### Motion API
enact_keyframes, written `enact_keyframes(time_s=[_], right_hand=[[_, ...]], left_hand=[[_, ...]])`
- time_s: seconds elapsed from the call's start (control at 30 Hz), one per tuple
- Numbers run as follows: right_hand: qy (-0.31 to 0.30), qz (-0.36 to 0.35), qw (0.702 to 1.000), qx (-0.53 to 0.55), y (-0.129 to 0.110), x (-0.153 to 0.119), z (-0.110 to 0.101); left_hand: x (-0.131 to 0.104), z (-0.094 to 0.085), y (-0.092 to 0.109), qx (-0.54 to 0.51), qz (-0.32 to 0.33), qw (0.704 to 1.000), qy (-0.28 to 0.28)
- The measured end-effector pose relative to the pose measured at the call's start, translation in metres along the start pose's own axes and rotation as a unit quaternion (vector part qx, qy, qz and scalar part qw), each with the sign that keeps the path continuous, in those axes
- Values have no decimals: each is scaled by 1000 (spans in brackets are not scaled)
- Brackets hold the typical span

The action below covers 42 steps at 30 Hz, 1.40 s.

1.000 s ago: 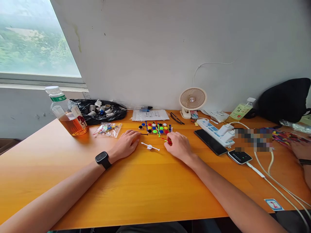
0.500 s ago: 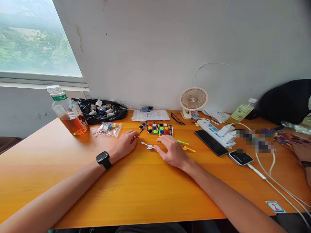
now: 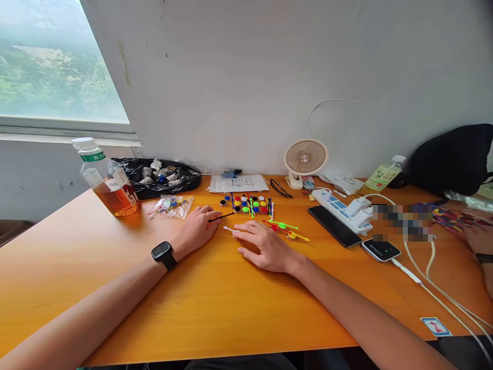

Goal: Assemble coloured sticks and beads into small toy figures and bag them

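Note:
My left hand point(image 3: 199, 226) rests on the desk, its fingers closed on a thin black arrow point(image 3: 221, 217) that points to the right. My right hand point(image 3: 265, 245) lies low with fingers stretched out and apart, over a white arrow spinner point(image 3: 230, 229). Its fingers hide most of that spinner; whether they touch it I cannot tell. Just beyond the right hand lie a red arrow spinner point(image 3: 273, 227), a green one point(image 3: 283, 225) and a yellow one point(image 3: 292, 236). Several coloured round pieces point(image 3: 245, 203) sit in rows farther back, with loose arrows point(image 3: 252, 207) among them.
A tea bottle point(image 3: 115, 190), a black plastic bag point(image 3: 131, 174) and a clear packet point(image 3: 173, 206) stand left. At the back are a printed sheet point(image 3: 239, 183) and a small fan point(image 3: 306, 158). Right are a phone point(image 3: 334, 226), a power strip point(image 3: 339, 209), cables and another person's hand point(image 3: 477, 239).
My right hand has shifted left and toward me, its fingers spreading over the white spinner and uncovering the red one. More of the black arrow shows at my left hand.

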State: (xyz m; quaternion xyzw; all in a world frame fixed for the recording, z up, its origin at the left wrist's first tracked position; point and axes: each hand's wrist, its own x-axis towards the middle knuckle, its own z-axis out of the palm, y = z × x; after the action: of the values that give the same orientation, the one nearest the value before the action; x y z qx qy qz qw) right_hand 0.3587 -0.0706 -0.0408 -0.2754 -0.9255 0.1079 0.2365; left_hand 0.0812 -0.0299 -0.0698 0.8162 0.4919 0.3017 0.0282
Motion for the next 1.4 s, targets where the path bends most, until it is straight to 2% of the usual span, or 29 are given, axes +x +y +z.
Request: enact_keyframes(time_s=[0.1,0.23,0.4,0.57,0.67,0.8,1.0,1.2,1.4], right_hand=[[-18,-3,1000,-17,1,0,0],[-8,0,999,-51,0,2,-2],[26,48,989,-138,0,4,-1],[84,187,932,-301,10,2,-7],[113,191,914,-339,16,2,-13],[136,147,926,-320,14,3,-13],[116,92,954,-262,-1,3,0],[52,86,970,-223,-3,2,2],[10,90,976,-200,-6,2,4]], left_hand=[[1,0,-1,-6,16,1000,-13],[1,0,-3,-21,20,999,-20],[-1,2,-2,-47,-18,999,-3],[2,1,-3,-95,-38,993,56],[3,2,-5,-102,-37,990,88],[4,6,-11,-93,-37,991,89],[6,7,-17,-89,-77,988,101],[9,4,-18,-87,-105,982,131],[12,5,-24,-78,-132,980,126]])
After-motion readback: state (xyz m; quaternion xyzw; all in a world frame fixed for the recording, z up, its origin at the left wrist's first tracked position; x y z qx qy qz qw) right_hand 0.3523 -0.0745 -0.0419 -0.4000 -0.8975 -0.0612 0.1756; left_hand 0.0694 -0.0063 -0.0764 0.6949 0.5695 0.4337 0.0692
